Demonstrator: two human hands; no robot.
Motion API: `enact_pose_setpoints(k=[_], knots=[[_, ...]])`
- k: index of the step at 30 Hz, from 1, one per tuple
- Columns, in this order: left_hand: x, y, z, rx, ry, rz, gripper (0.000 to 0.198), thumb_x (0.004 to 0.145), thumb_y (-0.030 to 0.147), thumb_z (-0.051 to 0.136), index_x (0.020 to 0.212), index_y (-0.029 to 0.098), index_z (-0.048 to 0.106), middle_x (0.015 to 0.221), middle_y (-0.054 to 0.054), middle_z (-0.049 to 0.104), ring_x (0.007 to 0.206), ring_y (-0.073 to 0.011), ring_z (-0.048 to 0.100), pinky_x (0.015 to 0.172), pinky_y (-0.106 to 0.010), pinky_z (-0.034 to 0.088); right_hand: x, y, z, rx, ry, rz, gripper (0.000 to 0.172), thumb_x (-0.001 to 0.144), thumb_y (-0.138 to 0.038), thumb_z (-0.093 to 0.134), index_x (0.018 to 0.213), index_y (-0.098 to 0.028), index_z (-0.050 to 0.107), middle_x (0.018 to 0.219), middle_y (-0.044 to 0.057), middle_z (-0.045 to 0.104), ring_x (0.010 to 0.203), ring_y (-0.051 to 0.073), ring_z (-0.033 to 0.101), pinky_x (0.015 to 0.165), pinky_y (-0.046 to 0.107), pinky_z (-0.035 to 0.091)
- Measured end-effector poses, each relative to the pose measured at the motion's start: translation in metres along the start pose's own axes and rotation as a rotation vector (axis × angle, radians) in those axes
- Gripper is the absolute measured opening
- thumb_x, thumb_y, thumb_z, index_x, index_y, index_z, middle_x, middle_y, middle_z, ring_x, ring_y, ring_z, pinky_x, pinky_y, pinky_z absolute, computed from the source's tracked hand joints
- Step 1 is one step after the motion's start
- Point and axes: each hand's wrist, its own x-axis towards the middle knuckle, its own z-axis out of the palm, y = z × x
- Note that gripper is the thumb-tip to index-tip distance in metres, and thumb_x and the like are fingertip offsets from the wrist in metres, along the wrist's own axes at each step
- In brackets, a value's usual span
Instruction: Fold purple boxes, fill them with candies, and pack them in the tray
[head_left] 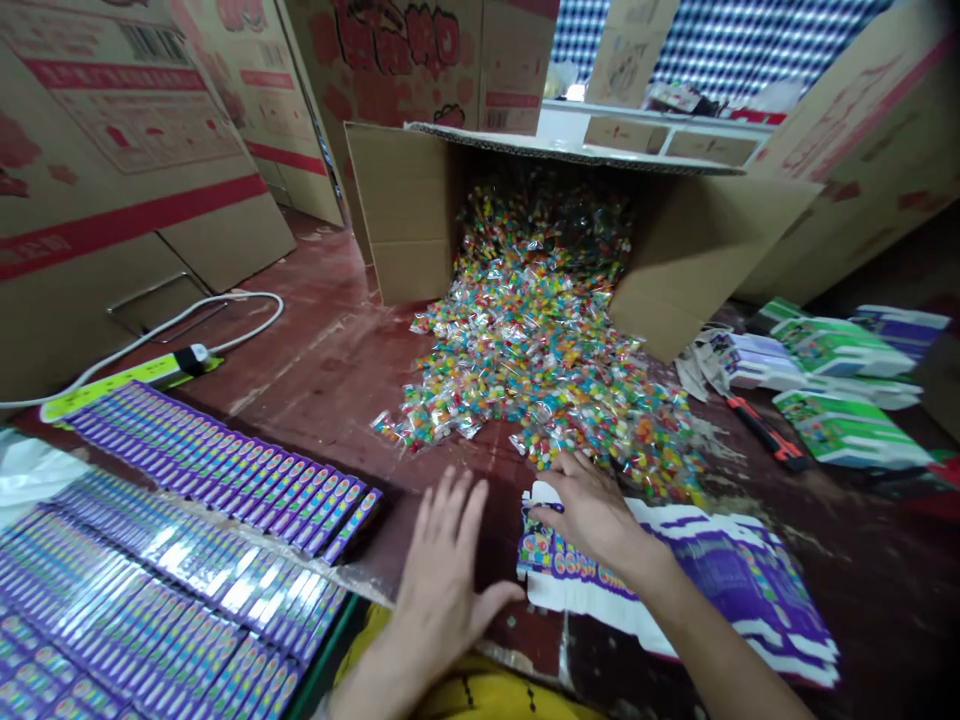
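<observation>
My left hand [446,590] is over the dark red table, its fingers stretched out and thumb spread, holding nothing. To its right, my right hand [592,510] rests over the near end of a fanned row of flat purple-and-white cartons [720,565]. Its thumb and fingers are apart, with a white carton flap showing between them. Just beyond its fingertips lies a large heap of clear packets of colourful candies [525,330], spilling out of an open cardboard box [412,215] lying on its side.
On the left are a row of filled purple boxes [225,465], wrapped stacks of the same [150,600] and a yellow-green power strip [120,385] with a white cord. At right lie green cartons [847,430] and a red-and-black cutter [765,432]. Large cartons [120,150] stand behind.
</observation>
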Motion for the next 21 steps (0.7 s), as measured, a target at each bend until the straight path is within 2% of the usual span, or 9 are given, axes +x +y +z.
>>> enact_pose_setpoints(k=[4, 7, 10, 12, 14, 16, 17, 19, 21], knots=[[0.003, 0.02, 0.033, -0.046, -0.096, -0.005, 0.106, 0.068, 0.054, 0.08, 0.151, 0.011, 0.029, 0.153, -0.024, 0.04, 0.146, -0.0428, 0.026, 0.115, -0.061, 0.031, 0.0, 0.0, 0.0, 0.023, 0.023, 0.003, 0.013, 0.08, -0.026, 0.077, 0.092, -0.022, 0.072, 0.098, 0.008, 0.063, 0.101, 0.03, 0.058, 0.089, 0.041, 0.046], [0.002, 0.021, 0.039, -0.139, -0.095, -0.065, 0.101, 0.067, 0.043, 0.084, 0.149, 0.011, 0.032, 0.153, -0.024, 0.041, 0.147, -0.0427, 0.025, 0.116, -0.063, 0.027, -0.001, 0.001, -0.006, 0.064, 0.042, -0.019, 0.01, 0.084, -0.019, 0.072, 0.094, -0.023, 0.071, 0.101, 0.005, 0.064, 0.102, 0.026, 0.058, 0.091, 0.038, 0.046], [0.001, 0.018, 0.027, -0.416, -0.061, -0.141, 0.073, 0.075, 0.035, 0.08, 0.136, 0.017, 0.046, 0.15, -0.02, 0.046, 0.145, -0.0399, 0.03, 0.116, -0.061, 0.023, -0.004, -0.001, -0.021, 0.321, 0.075, -0.017, 0.009, 0.093, -0.018, 0.06, 0.09, -0.021, 0.068, 0.096, 0.003, 0.065, 0.094, 0.02, 0.061, 0.087, 0.031, 0.048], [0.003, 0.016, 0.012, -0.763, -0.091, -0.254, 0.04, 0.083, 0.036, 0.072, 0.116, 0.02, 0.056, 0.141, -0.016, 0.055, 0.137, -0.0354, 0.044, 0.112, -0.054, 0.034, -0.007, -0.005, -0.033, 0.606, 0.036, 0.0, 0.013, 0.096, -0.022, 0.057, 0.087, -0.021, 0.066, 0.09, 0.002, 0.066, 0.086, 0.017, 0.063, 0.079, 0.028, 0.05], [0.008, 0.014, -0.004, -1.196, -0.226, -0.381, 0.024, 0.087, 0.039, 0.067, 0.098, 0.02, 0.056, 0.126, -0.013, 0.065, 0.116, -0.029, 0.061, 0.095, -0.041, 0.048, -0.01, -0.011, -0.042, 0.834, -0.048, 0.021, 0.012, 0.095, -0.027, 0.059, 0.087, -0.021, 0.066, 0.088, 0.001, 0.066, 0.078, 0.016, 0.062, 0.07, 0.026, 0.05], [0.014, 0.013, -0.017, -1.549, -0.393, -0.45, 0.028, 0.084, 0.04, 0.072, 0.09, 0.018, 0.056, 0.106, -0.009, 0.07, 0.093, -0.0218, 0.068, 0.079, -0.03, 0.051, -0.011, -0.02, -0.046, 0.974, -0.098, 0.037, 0.012, 0.094, -0.029, 0.061, 0.088, -0.02, 0.065, 0.087, 0.001, 0.065, 0.07, 0.014, 0.061, 0.063, 0.025, 0.051], [0.016, 0.013, -0.022, -1.676, -0.45, -0.469, 0.031, 0.079, 0.04, 0.077, 0.088, 0.017, 0.058, 0.099, -0.008, 0.071, 0.087, -0.0198, 0.068, 0.076, -0.027, 0.05, -0.011, -0.024, -0.046, 1.019, -0.102, 0.036, 0.012, 0.093, -0.03, 0.062, 0.087, -0.02, 0.065, 0.087, 0.001, 0.065, 0.066, 0.013, 0.061, 0.061, 0.025, 0.051], [0.019, 0.014, -0.029, -1.844, -0.496, -0.51, 0.038, 0.071, 0.039, 0.085, 0.092, 0.016, 0.062, 0.095, -0.007, 0.071, 0.087, -0.0202, 0.069, 0.081, -0.029, 0.05, -0.012, -0.031, -0.042, 1.028, -0.029, 0.008, 0.012, 0.094, -0.029, 0.061, 0.088, -0.02, 0.065, 0.09, 0.002, 0.065, 0.065, 0.013, 0.062, 0.063, 0.026, 0.052], [0.02, 0.017, -0.034, -1.94, -0.47, -0.556, 0.046, 0.065, 0.038, 0.088, 0.1, 0.017, 0.065, 0.103, -0.009, 0.071, 0.096, -0.0241, 0.07, 0.091, -0.036, 0.049, -0.015, -0.038, -0.037, 0.895, 0.132, -0.046, 0.012, 0.095, -0.027, 0.058, 0.1, -0.022, 0.068, 0.102, 0.005, 0.065, 0.074, 0.016, 0.064, 0.072, 0.029, 0.054]])
